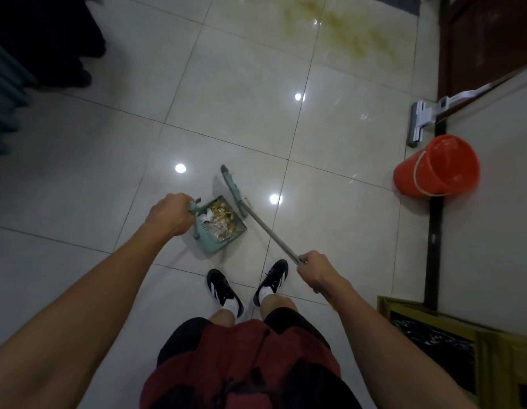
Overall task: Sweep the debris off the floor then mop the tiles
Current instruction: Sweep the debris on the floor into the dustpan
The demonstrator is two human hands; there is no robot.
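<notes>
Debris (pixel 219 218) fills the dustpan (pixel 227 242), which sits on the floor (pixel 241 84) just ahead of our shoes (pixel 224 287). We grip the dustpan's handle (pixel 194 206) with our left hand (pixel 169 214), fingers curled round its top. Our right hand (pixel 314 271) is wrapped round the broom (pixel 265 228) pole, which slants up and left to the broom head (pixel 233 188). That head stands just beside the pan's open edge, on its right side; we cannot tell whether they touch. A few small bits lie on the tile right by the head.

Further up the floor we see a yellowish stain (pixel 342 33) spread across the tiles, well apart from the pan. Off to the right a mop (pixel 418 121) leans by the wall, its flat head on the floor, and an orange bucket (pixel 436 166) stands just below it, near the wall. A dark door (pixel 486 39) is at upper right, and a wooden frame (pixel 433 326) sits at lower right.
</notes>
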